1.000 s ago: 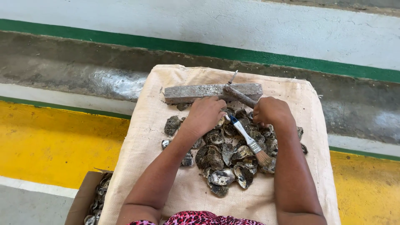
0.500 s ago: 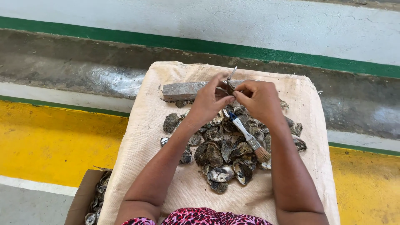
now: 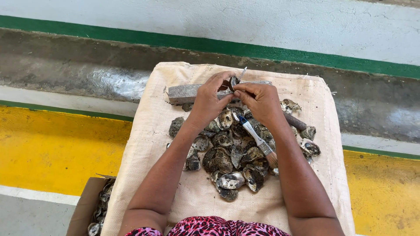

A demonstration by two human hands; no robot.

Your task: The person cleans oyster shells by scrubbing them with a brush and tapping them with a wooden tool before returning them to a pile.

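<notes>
Sack-covered table [image 3: 144, 144], both hands [image 3: 209, 98] gripping shell [image 3: 233, 81]

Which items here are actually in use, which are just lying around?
In use: left hand and right hand pinch one small shell over the grey block; shell pile beneath.

Lying about: paintbrush, brown handle, cardboard box of shells, woven cloth.

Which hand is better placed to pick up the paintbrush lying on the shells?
Probably the right hand: the paintbrush lies just under its wrist, while the left hand is farther off. Both pinch a small shell.
</notes>
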